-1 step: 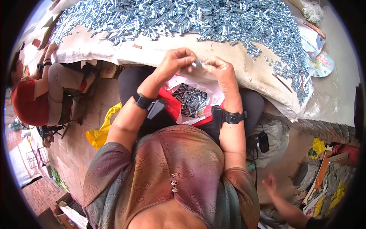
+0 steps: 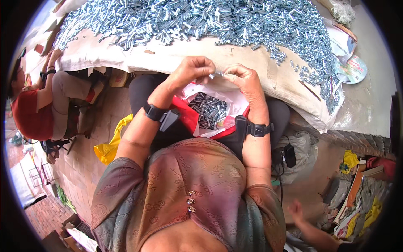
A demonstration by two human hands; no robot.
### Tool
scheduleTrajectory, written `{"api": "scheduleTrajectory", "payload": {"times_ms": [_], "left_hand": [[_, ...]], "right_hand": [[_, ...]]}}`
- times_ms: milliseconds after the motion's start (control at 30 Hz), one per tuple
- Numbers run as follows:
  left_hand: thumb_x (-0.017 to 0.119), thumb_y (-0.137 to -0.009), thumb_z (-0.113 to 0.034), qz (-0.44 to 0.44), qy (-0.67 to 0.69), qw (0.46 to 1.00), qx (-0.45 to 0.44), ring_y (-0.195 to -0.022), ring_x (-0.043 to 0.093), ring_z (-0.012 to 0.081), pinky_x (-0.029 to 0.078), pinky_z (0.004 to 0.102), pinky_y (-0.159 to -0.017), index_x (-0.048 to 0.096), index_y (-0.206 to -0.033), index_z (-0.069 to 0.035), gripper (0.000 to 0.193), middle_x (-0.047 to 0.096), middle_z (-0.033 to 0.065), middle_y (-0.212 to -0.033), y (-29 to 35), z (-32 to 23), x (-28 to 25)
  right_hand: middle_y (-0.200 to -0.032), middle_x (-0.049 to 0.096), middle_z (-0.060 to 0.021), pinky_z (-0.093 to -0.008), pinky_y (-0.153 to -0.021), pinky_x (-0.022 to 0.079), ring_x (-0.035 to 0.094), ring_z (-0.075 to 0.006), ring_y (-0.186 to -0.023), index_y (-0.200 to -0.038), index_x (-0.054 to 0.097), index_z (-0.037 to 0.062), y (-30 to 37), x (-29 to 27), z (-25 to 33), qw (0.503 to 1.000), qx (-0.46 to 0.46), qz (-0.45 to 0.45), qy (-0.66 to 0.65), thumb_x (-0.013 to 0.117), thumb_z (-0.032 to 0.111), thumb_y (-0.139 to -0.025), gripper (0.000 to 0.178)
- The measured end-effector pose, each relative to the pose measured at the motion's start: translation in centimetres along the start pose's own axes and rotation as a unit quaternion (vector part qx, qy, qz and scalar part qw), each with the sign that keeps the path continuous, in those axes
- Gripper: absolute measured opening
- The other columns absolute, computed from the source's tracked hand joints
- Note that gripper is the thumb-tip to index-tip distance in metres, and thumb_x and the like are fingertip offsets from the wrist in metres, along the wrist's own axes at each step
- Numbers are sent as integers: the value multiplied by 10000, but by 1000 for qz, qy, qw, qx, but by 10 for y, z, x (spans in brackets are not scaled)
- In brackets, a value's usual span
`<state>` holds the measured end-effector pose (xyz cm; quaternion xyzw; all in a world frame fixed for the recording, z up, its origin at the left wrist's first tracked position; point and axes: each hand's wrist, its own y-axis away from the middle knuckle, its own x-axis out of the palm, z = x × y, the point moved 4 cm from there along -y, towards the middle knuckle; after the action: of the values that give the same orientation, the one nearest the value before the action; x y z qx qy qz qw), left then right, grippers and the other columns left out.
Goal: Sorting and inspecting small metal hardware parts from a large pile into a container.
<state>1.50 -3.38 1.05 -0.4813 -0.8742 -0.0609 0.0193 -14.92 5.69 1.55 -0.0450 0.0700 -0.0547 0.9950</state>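
Note:
Over the bag, my left hand (image 2: 194, 72) and my right hand (image 2: 245, 81) face each other, each closed in a pinch. A small silvery metal piece (image 2: 218, 74) spans the gap between their fingertips. One end lies at my left fingers and the other in my right finger and thumb. Its exact kind is too small to make out. Between my thighs, just below the hands, sits a red and white bag (image 2: 235, 105), its mouth spread wide. Many short metal cylinders (image 2: 208, 111) lie inside it.
A large heap of shiny metal pieces (image 2: 201, 21) covers the cloth-topped table (image 2: 176, 52) ahead. At left crouches a person in red (image 2: 33, 113); another person's hand (image 2: 299, 212) shows at lower right. A yellow bag (image 2: 111, 145) lies left, a round fan (image 2: 352, 70) far right.
My left hand has shifted slightly down and right, and the metal piece sits a little lower between the fingertips. The other person's hand at lower right has moved a little.

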Motion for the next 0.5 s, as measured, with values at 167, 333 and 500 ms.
{"api": "scheduleTrajectory", "payload": {"times_ms": [167,333,500], "left_hand": [[595,-866,-127,-6,-27,1000,7,-550,536,47,402,167,-455,591,-913,-26,112,599,12,-713,-3,-1,4],[574,-878,-118,-90,78,993,2,-611,547,76,451,191,-565,573,-934,-30,105,614,38,-778,-11,1,-10],[545,-887,-82,-112,118,986,30,-660,564,94,460,202,-624,546,-983,-19,115,624,68,-839,-16,6,-13]], "right_hand": [[-810,610,-49,-263,-694,458,588,-121,-743,-921,627,8,-8,-64,-10,971,15,-208,118,634,91,-759,182],[-918,607,-160,-410,-766,465,581,-323,-879,-1002,598,43,-13,-104,-10,745,-13,-360,561,616,124,-756,260],[-916,606,-140,-426,-756,467,570,-324,-891,-947,596,61,-24,-111,-27,722,14,-317,615,618,134,-755,207]]}}
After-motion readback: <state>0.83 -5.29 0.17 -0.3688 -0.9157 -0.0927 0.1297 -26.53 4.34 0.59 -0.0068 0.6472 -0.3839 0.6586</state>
